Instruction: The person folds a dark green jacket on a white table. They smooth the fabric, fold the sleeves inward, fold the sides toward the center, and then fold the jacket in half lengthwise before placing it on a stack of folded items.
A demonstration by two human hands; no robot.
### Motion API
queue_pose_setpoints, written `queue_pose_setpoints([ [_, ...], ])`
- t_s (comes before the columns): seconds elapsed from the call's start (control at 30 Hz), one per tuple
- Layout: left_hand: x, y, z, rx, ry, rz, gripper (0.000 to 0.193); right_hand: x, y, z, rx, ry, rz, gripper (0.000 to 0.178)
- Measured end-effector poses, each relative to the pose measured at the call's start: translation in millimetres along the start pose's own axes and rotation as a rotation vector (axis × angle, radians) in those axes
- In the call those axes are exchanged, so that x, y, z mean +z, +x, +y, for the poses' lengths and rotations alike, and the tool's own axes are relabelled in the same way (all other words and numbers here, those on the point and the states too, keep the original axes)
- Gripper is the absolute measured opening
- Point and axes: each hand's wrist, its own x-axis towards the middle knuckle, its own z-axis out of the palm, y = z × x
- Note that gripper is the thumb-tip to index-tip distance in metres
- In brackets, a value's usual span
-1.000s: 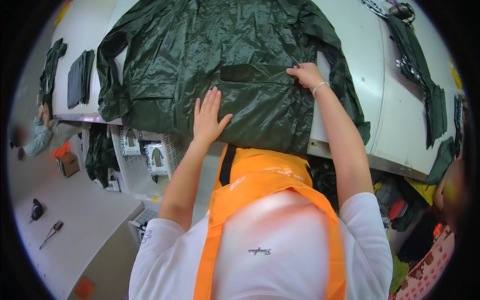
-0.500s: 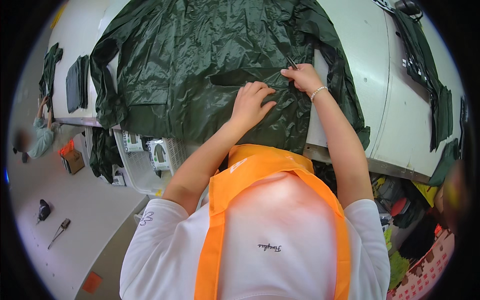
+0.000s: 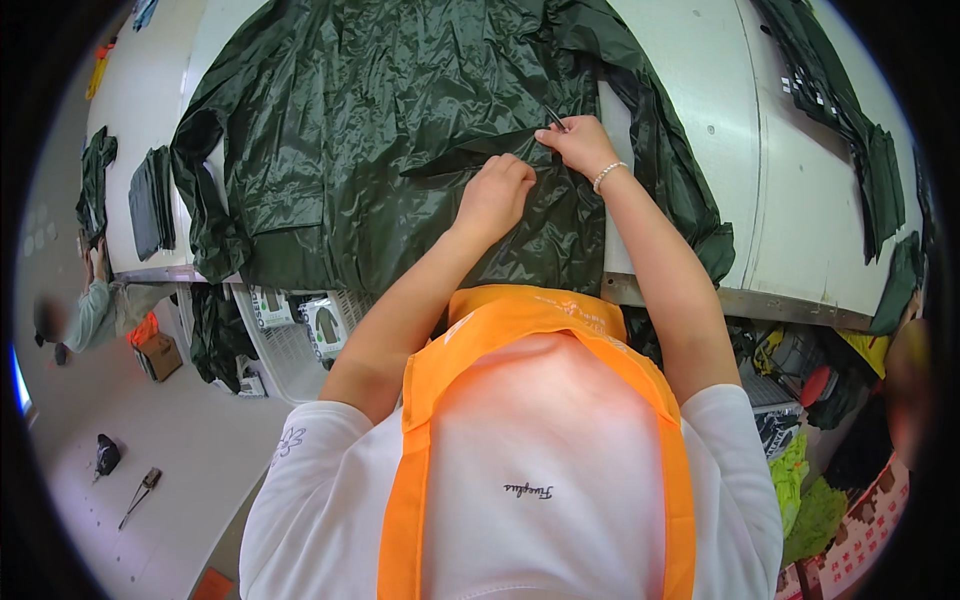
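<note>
A glossy dark green rain jacket (image 3: 350, 110) lies spread across the white table in front of me, its surface wrinkled. My left hand (image 3: 495, 195) rests at the pocket opening on the jacket's right half, fingers curled together on the fabric's edge. Just to its right, my right hand (image 3: 583, 148) pinches the end of the raised pocket flap (image 3: 480, 152). A slim dark tool (image 3: 555, 119) sticks up out of that hand; most of it is hidden by the fingers, so its kind is unclear. The jacket's other pocket flap (image 3: 288, 214) lies flat at the left.
Folded dark garments (image 3: 152, 205) lie on the table to the left, more (image 3: 840, 120) along the right. Below the table edge stands a white basket (image 3: 290, 350) with packaged garments. A co-worker (image 3: 90, 310) is at the far left. A cardboard box (image 3: 158, 355) sits on the floor.
My left hand's fingers, spread on the jacket before, have drawn together at the pocket edge. The right hand keeps its pinch beside it. The whole view has shifted slightly.
</note>
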Motion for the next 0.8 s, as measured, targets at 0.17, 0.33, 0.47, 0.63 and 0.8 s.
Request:
queue_pose_setpoints([
  [0.17,-9.2,3.1,-10.3,-0.029,-0.02,-0.083,0.009,4.9,-33.7,-9.5,-0.227,-0.12,0.196,0.038],
  [0.33,-17.7,1.1,-1.9,0.059,-0.021,-0.103,0.01,-4.1,-85.7,3.0,-0.414,-0.354,0.278,0.033],
  [0.47,-10.5,1.0,-2.2,0.131,0.069,-0.12,0.008,-8.3,-114.8,4.1,-0.409,-0.508,0.178,0.026],
  [0.63,-10.5,10.5,-3.6,0.097,0.093,-0.192,0.006,-5.2,-119.9,-1.8,-0.417,-0.638,0.159,0.018],
  [0.8,-12.5,16.1,-3.3,0.086,0.107,-0.263,0.006,-0.4,-109.9,-5.1,-0.447,-0.801,0.121,0.016],
])
